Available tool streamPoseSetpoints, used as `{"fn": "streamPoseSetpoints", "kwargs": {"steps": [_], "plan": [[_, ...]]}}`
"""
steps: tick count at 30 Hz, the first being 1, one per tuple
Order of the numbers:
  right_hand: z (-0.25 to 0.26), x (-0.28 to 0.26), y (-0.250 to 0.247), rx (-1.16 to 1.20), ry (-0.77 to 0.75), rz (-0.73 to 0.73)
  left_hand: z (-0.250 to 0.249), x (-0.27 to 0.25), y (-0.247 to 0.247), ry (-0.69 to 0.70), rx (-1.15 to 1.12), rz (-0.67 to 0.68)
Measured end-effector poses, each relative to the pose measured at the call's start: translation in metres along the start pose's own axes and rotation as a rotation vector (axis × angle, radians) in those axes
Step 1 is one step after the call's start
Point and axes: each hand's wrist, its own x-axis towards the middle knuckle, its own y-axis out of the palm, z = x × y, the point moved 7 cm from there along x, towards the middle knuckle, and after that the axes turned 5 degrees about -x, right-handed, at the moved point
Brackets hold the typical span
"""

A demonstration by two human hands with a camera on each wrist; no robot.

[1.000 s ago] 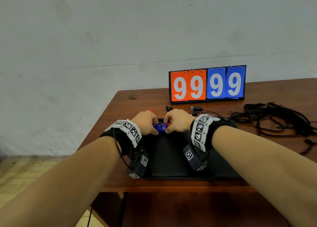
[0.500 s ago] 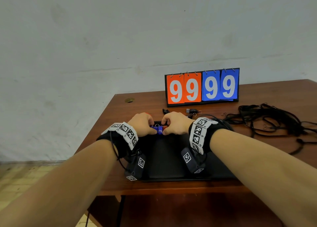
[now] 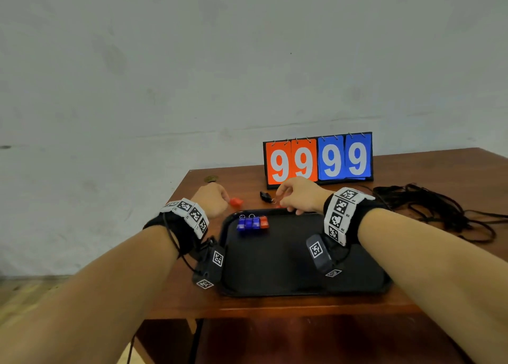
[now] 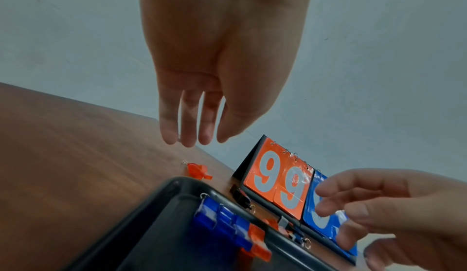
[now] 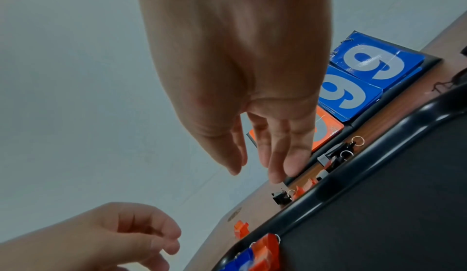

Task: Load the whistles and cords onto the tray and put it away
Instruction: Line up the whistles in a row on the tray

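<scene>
Change: both hands have left the whistle row (image 3: 253,223) – it now sits at the tray's (image 3: 275,286) far-left corner | left hand (image 3: 211,203) fingers loose, empty, near orange whistle (image 3: 236,201) on tabletop (image 3: 176,295) | right hand (image 3: 298,194) fingers apart over black whistle (image 3: 265,196) | cords (image 3: 428,204) unloaded – loading partly done.

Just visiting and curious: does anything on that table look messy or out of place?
The black cords lie in a loose tangle at the table's right side. Otherwise things look orderly: four whistles sit in a neat row on the tray, and a few more, like the orange whistle, wait on the wood.
</scene>
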Motion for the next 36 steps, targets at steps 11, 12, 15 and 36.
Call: {"fn": "streamPoseSetpoints", "kwargs": {"steps": [11,12,15,36], "plan": [[-0.026,0.039,0.002,-0.025,0.016,-0.033,0.019,0.051,0.038,-0.024,-0.021,0.099],[-0.029,0.042,0.004,-0.02,0.025,-0.021,0.02,0.056,0.042,-0.019,-0.027,0.113],[-0.037,0.047,0.006,-0.023,0.044,0.0,0.02,0.068,0.056,-0.016,-0.037,0.193],[-0.024,0.07,0.018,-0.116,-0.027,-0.021,0.023,0.075,0.066,0.07,0.065,0.154]]}}
